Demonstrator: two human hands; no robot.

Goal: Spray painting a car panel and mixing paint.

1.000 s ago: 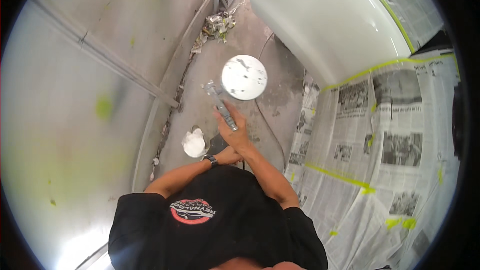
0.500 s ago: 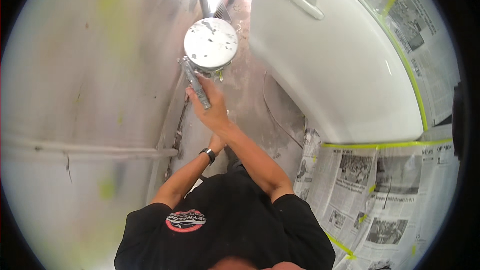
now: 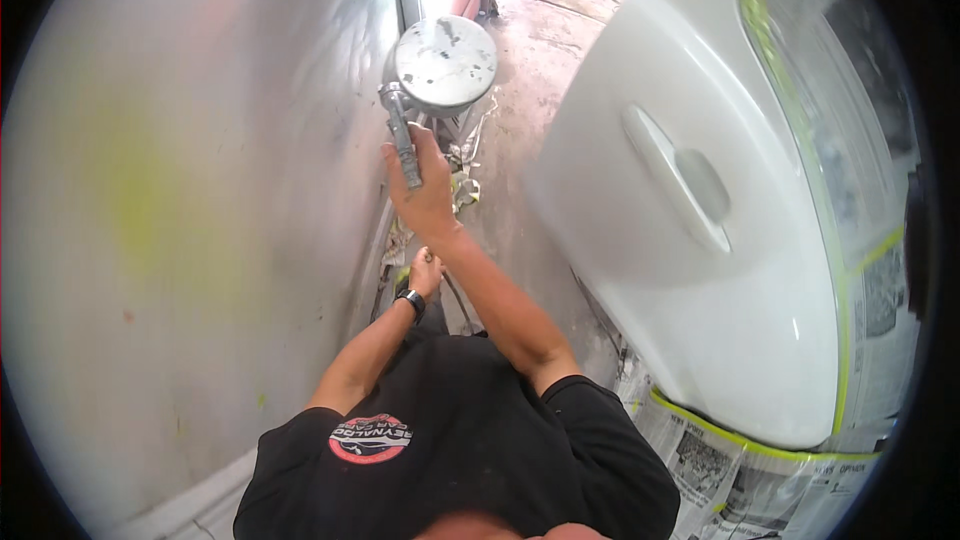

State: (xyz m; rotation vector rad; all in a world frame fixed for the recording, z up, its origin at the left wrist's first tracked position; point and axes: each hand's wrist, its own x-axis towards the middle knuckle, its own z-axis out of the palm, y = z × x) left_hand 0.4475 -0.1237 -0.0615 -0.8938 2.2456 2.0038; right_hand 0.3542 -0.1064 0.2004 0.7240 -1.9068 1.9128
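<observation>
My right hand (image 3: 425, 200) is wrapped round the handle of a grey spray gun (image 3: 403, 145), held out ahead of me. The gun's round paint cup (image 3: 446, 62) has a pale lid with dark splotches, and its front end is close to the wall on the left. Lower down, my left hand (image 3: 426, 274), with a dark watch on the wrist, is closed in a fist around a thin dark air hose (image 3: 457, 298). To my right stands a white car door panel (image 3: 640, 260) with a handle (image 3: 675, 180); neither hand touches it.
A pale wall with yellow-green overspray (image 3: 190, 230) runs along my left. Newspaper (image 3: 745, 485) and yellow-green tape (image 3: 735, 433) border the door panel. Crumpled masking scraps (image 3: 466, 190) lie on the concrete floor (image 3: 525, 90). A cable or hose crosses the floor farther off.
My view has turned, bringing the door handle lower and showing more floor ahead. The spray gun is slightly farther forward in my right hand. My left hand now shows apart from the right forearm.
</observation>
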